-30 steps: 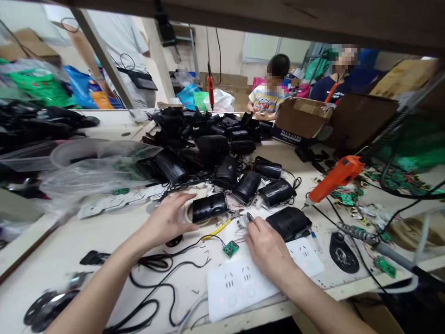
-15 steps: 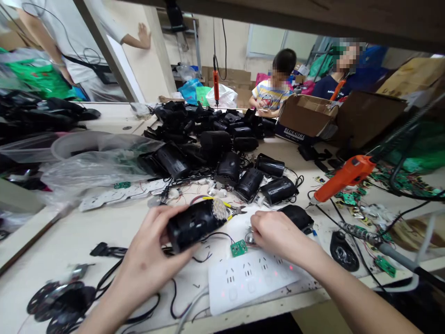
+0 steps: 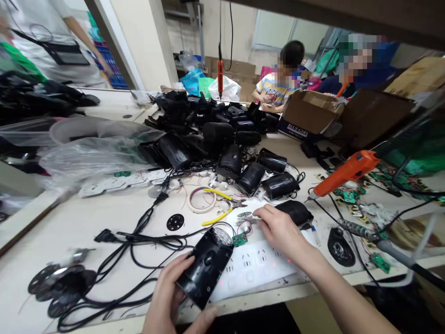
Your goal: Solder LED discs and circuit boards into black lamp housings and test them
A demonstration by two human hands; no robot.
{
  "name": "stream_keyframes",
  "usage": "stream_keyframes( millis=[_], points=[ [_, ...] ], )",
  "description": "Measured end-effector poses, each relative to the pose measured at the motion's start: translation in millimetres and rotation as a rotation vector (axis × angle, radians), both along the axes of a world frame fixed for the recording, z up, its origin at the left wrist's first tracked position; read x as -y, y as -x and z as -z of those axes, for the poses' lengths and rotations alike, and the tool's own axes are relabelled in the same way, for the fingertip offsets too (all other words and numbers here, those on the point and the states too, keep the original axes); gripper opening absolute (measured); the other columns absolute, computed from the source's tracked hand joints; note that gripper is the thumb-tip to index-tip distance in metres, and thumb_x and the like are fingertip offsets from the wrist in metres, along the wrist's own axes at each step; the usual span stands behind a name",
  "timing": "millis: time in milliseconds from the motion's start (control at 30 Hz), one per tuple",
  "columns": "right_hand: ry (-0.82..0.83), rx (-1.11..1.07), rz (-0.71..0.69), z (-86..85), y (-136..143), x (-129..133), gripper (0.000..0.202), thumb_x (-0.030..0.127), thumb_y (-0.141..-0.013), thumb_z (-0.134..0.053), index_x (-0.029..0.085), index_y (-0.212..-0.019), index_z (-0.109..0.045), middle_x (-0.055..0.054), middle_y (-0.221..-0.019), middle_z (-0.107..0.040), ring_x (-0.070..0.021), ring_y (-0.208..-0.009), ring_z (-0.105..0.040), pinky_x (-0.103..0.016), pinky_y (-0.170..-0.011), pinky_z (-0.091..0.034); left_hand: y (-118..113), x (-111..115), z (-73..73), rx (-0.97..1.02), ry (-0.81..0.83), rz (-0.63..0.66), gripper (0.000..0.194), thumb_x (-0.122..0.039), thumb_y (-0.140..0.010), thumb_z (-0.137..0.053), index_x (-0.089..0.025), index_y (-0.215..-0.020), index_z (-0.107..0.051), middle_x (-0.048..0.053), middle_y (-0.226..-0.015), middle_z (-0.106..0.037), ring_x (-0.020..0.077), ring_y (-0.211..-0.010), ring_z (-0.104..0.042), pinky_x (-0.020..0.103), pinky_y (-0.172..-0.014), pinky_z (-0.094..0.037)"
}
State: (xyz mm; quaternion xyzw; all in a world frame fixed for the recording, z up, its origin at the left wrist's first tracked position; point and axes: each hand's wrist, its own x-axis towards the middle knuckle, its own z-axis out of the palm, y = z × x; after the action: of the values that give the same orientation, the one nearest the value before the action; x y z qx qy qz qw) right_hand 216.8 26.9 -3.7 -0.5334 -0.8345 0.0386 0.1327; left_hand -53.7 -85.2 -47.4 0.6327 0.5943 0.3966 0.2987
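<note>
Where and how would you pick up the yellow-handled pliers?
Probably by both yellow handles, coming from above and the left. The pliers lie with the handles spread leftward and the metal tip pointing right. The tape ring sits partly between the handles, so the grip may need to avoid it.

the black housing (image 3: 206, 269) hides part of the power strip (image 3: 255, 266).
</note>
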Motion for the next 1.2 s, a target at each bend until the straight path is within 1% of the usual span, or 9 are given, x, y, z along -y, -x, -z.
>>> stream_keyframes(
  millis=[167,333,433,533,700,800,900,1033,1200],
  points=[
    [-0.119,0.065,-0.049,17.0,11.3,-0.2,0.015,0.004,-0.087,-0.054,0.017,-0.081,-0.057,-0.002,-0.077,-0.060,-0.0154,-0.066,-0.058,-0.025,-0.060,-0.044,-4.8,-2.7,-6.2,0.007,0.017,-0.004,0.050,-0.032,-0.074,-0.073,-0.027,-0.121,-0.057,0.011,-0.135,-0.054,0.0330,-0.129,-0.053,0.036,-0.082,-0.062],
    [-0.326,0.144,-0.117,11.2,13.6,-4.8,0.026,0.000,-0.090,-0.042,0.016,-0.076,-0.055,-0.005,-0.073,-0.056,-0.0183,-0.066,-0.051,-0.028,-0.058,-0.037,-21.7,3.9,-16.0,0.142,0.099,0.041,0.050,-0.027,-0.069,-0.076,-0.027,-0.117,-0.060,0.011,-0.133,-0.054,0.0310,-0.127,-0.054,0.034,-0.084,-0.061],
    [-0.446,0.165,-0.157,-7.2,19.9,-7.6,0.030,0.002,-0.094,-0.039,0.016,-0.073,-0.055,-0.005,-0.071,-0.054,-0.0179,-0.065,-0.048,-0.029,-0.059,-0.034,-38.7,2.7,-23.5,0.287,0.200,0.145,0.053,-0.022,-0.064,-0.078,-0.026,-0.114,-0.062,0.011,-0.131,-0.055,0.0300,-0.123,-0.056,0.034,-0.087,-0.060],
    [-0.525,0.163,-0.236,-38.4,37.3,-4.1,0.031,0.007,-0.097,-0.040,0.018,-0.072,-0.056,-0.003,-0.066,-0.051,-0.0171,-0.062,-0.045,-0.029,-0.057,-0.033,-58.5,-10.1,-30.2,0.373,0.247,0.223,0.055,-0.018,-0.061,-0.077,-0.024,-0.112,-0.061,0.011,-0.128,-0.056,0.0291,-0.116,-0.059,0.036,-0.086,-0.060],
    [-0.605,0.033,-0.442,-88.5,57.7,9.6,0.036,0.010,-0.098,-0.036,0.018,-0.070,-0.058,-0.003,-0.065,-0.051,-0.0172,-0.060,-0.045,-0.030,-0.053,-0.033,-84.7,-41.5,-39.8,0.467,0.303,0.220,0.058,-0.017,-0.060,-0.077,-0.021,-0.114,-0.057,0.009,-0.114,-0.064,0.0299,-0.106,-0.062,0.043,-0.088,-0.057],
    [-0.566,0.043,-0.385,-93.9,46.9,11.7,0.033,0.009,-0.097,-0.040,0.016,-0.072,-0.059,-0.004,-0.066,-0.051,-0.0173,-0.061,-0.047,-0.031,-0.055,-0.036,-91.5,-53.7,-40.2,0.727,0.349,0.216,0.066,-0.022,-0.065,-0.077,-0.019,-0.124,-0.048,0.009,-0.113,-0.067,0.0289,-0.106,-0.065,0.042,-0.090,-0.055],
    [-0.514,-0.003,-0.246,-83.0,27.8,13.0,0.026,0.008,-0.095,-0.045,0.015,-0.075,-0.059,-0.003,-0.068,-0.053,-0.0161,-0.061,-0.050,-0.030,-0.056,-0.038,-92.3,-58.1,-34.9,0.874,0.334,0.188,0.081,-0.024,-0.069,-0.078,-0.022,-0.136,-0.033,0.011,-0.123,-0.064,0.0276,-0.114,-0.064,0.042,-0.097,-0.052],
    [-0.252,-0.373,-0.073,-61.8,12.3,19.4,0.016,0.012,-0.092,-0.054,0.017,-0.077,-0.058,0.001,-0.070,-0.056,-0.0107,-0.060,-0.053,-0.023,-0.056,-0.042,-89.1,-53.7,-24.8,0.810,0.263,0.091,0.099,-0.025,-0.070,-0.079,-0.024,-0.147,-0.016,0.014,-0.136,-0.055,0.0286,-0.122,-0.059,0.045,-0.104,-0.048],
    [0.191,-0.753,0.096,-32.6,11.9,26.1,0.012,0.022,-0.084,-0.063,0.019,-0.072,-0.062,0.002,-0.065,-0.060,-0.0104,-0.057,-0.053,-0.021,-0.052,-0.043,-78.2,-35.6,-18.6,0.713,0.324,0.025,0.099,-0.027,-0.069,-0.077,-0.024,-0.149,-0.020,0.015,-0.141,-0.050,0.0295,-0.119,-0.061,0.047,-0.103,-0.049]
  ],
)
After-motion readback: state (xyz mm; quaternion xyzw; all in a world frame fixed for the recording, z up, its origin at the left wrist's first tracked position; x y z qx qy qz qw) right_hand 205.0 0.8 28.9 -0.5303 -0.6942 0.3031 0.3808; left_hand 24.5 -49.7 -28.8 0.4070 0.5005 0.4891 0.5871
